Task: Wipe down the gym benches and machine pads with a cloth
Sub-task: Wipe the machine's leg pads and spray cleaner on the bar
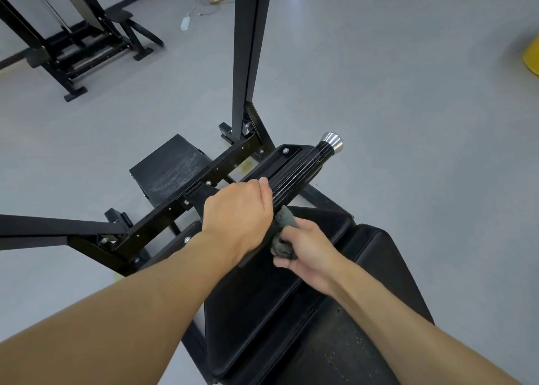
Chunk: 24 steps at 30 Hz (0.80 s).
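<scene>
Grey gym floor (379, 93) spreads beneath a black machine. Her left hand (237, 214) is wrapped around the ribbed black roller (294, 177), while the right hand (309, 252) clutches a bunched grey cloth (284, 233) pressed against it, just above the black seat pad (262, 311).

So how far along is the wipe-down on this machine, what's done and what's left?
In hand: the left hand grips the ribbed black handle while the right hand presses a grey cloth against its near end. Nothing is clearly finished. The black seat pad has specks on it, so it looks unwiped. The step plate is scuffed, and the other machine behind is untouched.
</scene>
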Each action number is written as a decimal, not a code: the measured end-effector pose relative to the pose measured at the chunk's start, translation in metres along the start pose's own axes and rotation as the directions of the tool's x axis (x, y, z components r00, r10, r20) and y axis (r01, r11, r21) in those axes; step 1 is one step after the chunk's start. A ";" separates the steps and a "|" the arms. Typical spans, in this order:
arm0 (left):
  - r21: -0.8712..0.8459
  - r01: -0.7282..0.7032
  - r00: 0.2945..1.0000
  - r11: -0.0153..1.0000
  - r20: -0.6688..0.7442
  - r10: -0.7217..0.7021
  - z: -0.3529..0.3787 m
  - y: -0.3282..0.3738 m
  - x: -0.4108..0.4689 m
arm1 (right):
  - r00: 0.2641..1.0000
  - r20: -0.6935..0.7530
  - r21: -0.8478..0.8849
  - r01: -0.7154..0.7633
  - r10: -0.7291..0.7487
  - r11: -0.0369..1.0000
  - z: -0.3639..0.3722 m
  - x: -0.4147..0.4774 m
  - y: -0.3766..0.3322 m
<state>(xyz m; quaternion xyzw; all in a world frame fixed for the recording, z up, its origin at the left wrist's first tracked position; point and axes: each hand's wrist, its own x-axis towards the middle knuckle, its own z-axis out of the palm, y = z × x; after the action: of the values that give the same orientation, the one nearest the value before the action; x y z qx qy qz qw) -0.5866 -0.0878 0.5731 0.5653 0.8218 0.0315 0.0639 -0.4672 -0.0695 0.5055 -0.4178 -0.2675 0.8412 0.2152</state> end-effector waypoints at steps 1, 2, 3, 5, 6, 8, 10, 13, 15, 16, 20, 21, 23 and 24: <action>-0.001 -0.002 1.000 1.000 0.002 0.002 0.000 0.000 0.000 | 0.998 -0.054 0.020 0.031 -0.030 0.999 -0.001 -0.005 -0.001; -0.011 -0.003 1.000 1.000 0.006 0.003 0.001 -0.001 -0.001 | 0.984 -0.158 0.073 0.101 -0.089 0.992 -0.006 -0.006 -0.006; -0.023 -0.007 1.000 1.000 0.015 0.007 0.000 0.000 -0.002 | 0.944 -0.282 0.099 0.205 -0.170 0.974 -0.012 -0.008 -0.016; -0.041 -0.008 1.000 0.999 0.023 0.009 -0.001 0.001 -0.002 | 0.809 -0.431 -0.065 0.413 -0.398 0.909 -0.026 -0.005 -0.047; -0.037 -0.013 1.000 0.999 0.023 0.014 -0.001 0.000 -0.002 | 0.726 -0.430 -0.245 0.479 -0.537 0.843 -0.030 -0.001 -0.063; -0.036 -0.020 1.000 0.999 0.014 0.020 -0.001 0.000 -0.001 | 0.573 -0.254 -0.679 0.467 -0.779 0.566 -0.033 0.011 -0.091; -0.046 -0.009 1.000 0.999 0.004 0.010 0.000 -0.001 -0.002 | 0.595 0.004 -0.921 0.315 -0.804 0.228 -0.029 0.026 -0.103; -0.053 -0.007 1.000 0.999 -0.006 0.007 0.001 -0.001 -0.001 | 0.646 0.101 -0.979 0.198 -0.757 0.038 -0.020 0.034 -0.100; -0.071 0.000 1.000 0.997 -0.020 -0.002 0.003 -0.003 0.000 | 0.646 0.136 -0.977 0.213 -0.751 0.006 -0.011 0.029 -0.093; -0.086 0.004 1.000 0.996 -0.025 -0.007 0.003 -0.002 -0.001 | 0.651 0.168 -0.974 0.225 -0.741 -0.023 -0.006 0.024 -0.090; -0.086 0.006 1.000 0.996 -0.022 -0.008 0.005 -0.003 0.002 | 0.695 0.326 -0.937 0.328 -0.640 -0.121 0.010 0.007 -0.060; -0.080 0.001 1.000 0.997 -0.020 -0.003 0.004 -0.002 0.002 | 0.712 0.367 -0.919 0.378 -0.598 -0.114 0.013 0.001 -0.054; -0.090 -0.002 1.000 0.996 -0.019 0.000 0.003 -0.002 0.002 | 0.719 0.402 -0.896 0.438 -0.568 -0.079 0.010 -0.002 -0.056; -0.101 -0.002 1.000 0.995 -0.021 0.000 0.003 -0.003 0.001 | 0.701 0.370 -0.904 0.424 -0.610 -0.061 0.006 0.000 -0.064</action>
<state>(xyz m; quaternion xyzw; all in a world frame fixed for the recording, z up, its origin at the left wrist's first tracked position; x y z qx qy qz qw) -0.5889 -0.0876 0.5700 0.5615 0.8194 0.0792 0.0839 -0.4636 -0.0223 0.5488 -0.3797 -0.8477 0.2938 0.2258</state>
